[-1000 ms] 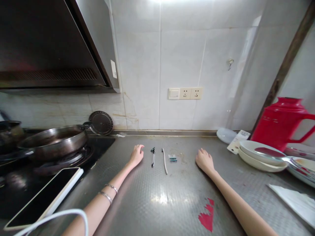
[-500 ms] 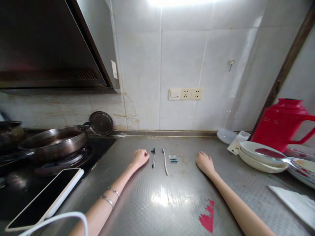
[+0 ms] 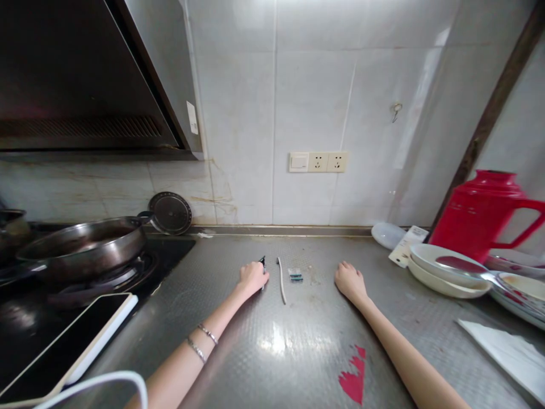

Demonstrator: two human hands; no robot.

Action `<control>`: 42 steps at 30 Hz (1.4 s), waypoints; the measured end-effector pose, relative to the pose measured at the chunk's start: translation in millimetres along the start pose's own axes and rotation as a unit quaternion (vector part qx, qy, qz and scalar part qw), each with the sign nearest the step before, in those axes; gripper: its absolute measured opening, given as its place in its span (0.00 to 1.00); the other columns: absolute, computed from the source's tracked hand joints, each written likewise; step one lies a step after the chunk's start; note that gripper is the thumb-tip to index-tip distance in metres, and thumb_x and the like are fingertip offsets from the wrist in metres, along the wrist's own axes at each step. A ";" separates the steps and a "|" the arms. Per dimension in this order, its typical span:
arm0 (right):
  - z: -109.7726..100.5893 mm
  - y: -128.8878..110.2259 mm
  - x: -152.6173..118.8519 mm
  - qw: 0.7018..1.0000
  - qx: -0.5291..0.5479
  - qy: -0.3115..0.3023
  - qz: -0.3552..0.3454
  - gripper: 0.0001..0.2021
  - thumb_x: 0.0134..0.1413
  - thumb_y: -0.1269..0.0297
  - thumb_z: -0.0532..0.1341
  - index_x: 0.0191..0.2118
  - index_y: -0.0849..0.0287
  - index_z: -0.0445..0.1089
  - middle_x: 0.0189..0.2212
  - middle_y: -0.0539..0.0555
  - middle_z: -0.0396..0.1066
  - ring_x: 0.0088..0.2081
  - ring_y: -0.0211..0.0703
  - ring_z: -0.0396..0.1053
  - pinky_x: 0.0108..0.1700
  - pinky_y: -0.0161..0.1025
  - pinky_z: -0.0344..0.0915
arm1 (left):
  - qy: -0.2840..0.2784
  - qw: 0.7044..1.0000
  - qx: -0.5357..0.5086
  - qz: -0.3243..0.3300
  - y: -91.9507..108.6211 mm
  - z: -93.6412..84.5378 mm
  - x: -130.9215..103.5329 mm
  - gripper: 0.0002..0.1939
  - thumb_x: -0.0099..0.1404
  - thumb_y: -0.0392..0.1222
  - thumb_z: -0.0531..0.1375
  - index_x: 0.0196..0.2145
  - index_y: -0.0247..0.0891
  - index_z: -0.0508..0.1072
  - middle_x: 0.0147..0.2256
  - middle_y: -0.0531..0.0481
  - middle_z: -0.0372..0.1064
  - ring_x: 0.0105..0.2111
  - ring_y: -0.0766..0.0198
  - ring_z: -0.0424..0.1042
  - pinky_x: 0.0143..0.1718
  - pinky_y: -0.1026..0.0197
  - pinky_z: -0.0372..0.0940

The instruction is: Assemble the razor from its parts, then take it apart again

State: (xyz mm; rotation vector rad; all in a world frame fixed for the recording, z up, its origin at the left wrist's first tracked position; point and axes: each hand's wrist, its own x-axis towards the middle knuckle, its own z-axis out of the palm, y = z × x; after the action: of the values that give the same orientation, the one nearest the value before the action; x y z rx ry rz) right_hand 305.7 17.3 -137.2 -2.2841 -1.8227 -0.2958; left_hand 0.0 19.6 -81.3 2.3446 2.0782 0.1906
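My left hand is closed over a slim black-and-silver stick that looks like a razor handle. Its black forked end shows past my fingers, and most of the rest is hidden. Just to the right lies a thin white rod with a small dark tip. Beside that rod sits a small clear piece with blue-green strips, perhaps blade cartridges. My right hand rests palm down on the counter, fingers curled in, with nothing seen in it.
On the left, a pan stands on the stove beside a phone and a white cable. To the right are a red thermos jug, stacked bowls and white paper. A torn red patch marks the front counter.
My left hand has moved right from beside the razor handle onto it, covering much of it. The view has shifted slightly; my right hand stays resting.
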 end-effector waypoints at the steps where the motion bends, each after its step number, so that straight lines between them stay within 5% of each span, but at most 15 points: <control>1: 0.2 -0.1 0.1 1.000 0.001 0.001 0.001 0.17 0.56 0.72 0.46 0.47 0.67 0.66 0.53 0.66 0.61 0.56 0.52 0.57 0.53 0.48 0.53 | 0.000 1.000 0.001 0.002 2.0 -0.2 -0.1 0.18 0.59 0.45 0.50 0.38 0.35 0.75 0.38 0.37 0.73 0.40 0.54 0.72 0.38 0.58 0.64; 18: -5.9 -2.0 -2.9 1.000 0.008 0.014 -0.004 0.17 0.57 0.71 0.45 0.44 0.66 0.68 0.50 0.66 0.64 0.54 0.52 0.59 0.52 0.47 0.54 | 0.017 0.999 -0.013 0.026 12.2 5.6 -1.6 0.23 0.63 0.52 0.46 0.36 0.34 0.75 0.37 0.37 0.73 0.39 0.51 0.72 0.36 0.56 0.63; 26: -4.8 -1.3 -3.7 1.000 0.001 0.026 -0.005 0.16 0.56 0.71 0.46 0.44 0.66 0.68 0.49 0.66 0.65 0.53 0.50 0.60 0.52 0.45 0.54 | 0.133 0.991 -0.003 0.022 -38.3 -5.9 21.0 0.25 0.67 0.50 0.39 0.39 0.34 0.71 0.41 0.38 0.70 0.44 0.53 0.67 0.45 0.54 0.58; 34: -3.1 0.1 -0.7 1.000 0.006 0.005 -0.004 0.19 0.56 0.71 0.45 0.48 0.66 0.66 0.52 0.65 0.63 0.55 0.52 0.58 0.53 0.48 0.53 | 0.039 0.999 -0.027 0.002 -78.5 28.1 34.0 0.32 0.65 0.57 0.38 0.58 0.33 0.56 0.60 0.32 0.47 0.61 0.41 0.43 0.55 0.40 0.42; 42: -5.8 -0.4 -1.3 1.000 0.017 -0.011 -0.011 0.21 0.57 0.69 0.45 0.54 0.61 0.63 0.55 0.63 0.60 0.56 0.53 0.56 0.54 0.52 0.52 | 0.033 0.999 -0.016 -0.007 -83.5 41.7 40.6 0.30 0.65 0.55 0.42 0.58 0.37 0.56 0.61 0.34 0.45 0.61 0.42 0.43 0.55 0.39 0.44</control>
State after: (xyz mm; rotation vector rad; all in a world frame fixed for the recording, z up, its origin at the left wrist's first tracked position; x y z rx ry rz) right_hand 304.8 14.6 -131.9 -2.2547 -1.8486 -0.2429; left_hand -74.0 73.3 -125.9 2.3357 2.1032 0.3029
